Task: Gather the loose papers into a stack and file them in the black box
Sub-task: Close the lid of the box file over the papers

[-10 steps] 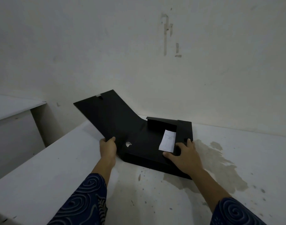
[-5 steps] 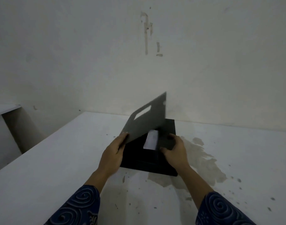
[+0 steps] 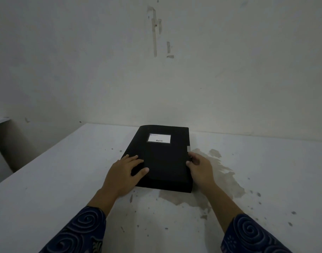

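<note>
Presently, the black box (image 3: 163, 157) lies flat and closed on the white table (image 3: 47, 189), its far end close to the wall (image 3: 229, 79). The lid is down flush over the body, and no papers show anywhere in the head view (whatever the box holds is hidden under the lid). A white label (image 3: 159, 138) sits on the lid near the far end; its print is too small to read. A small grey tab (image 3: 188, 148) projects at the right edge of the box.

The left hand (image 3: 126, 173) rests palm down on the near left part of the lid, fingers spread flat and the thumb extended across the black surface; it presses on the box and grips nothing. The right hand (image 3: 199, 168) is at the right edge of the box, just below the grey tab, with fingers curled against the side wall and the thumb on the rim of the lid. Whether that hand pinches the edge or merely bears against it cannot be told. Both forearms enter from the bottom of the frame, each in a dark blue sleeve (image 3: 78, 232) with a spiral pattern.

A brownish stain (image 3: 218, 172) spreads on the table to the right of the box and under its near right corner. Small dark specks dot the surface around it. A vertical scuff mark (image 3: 154, 33) runs down the wall above the box.
</note>
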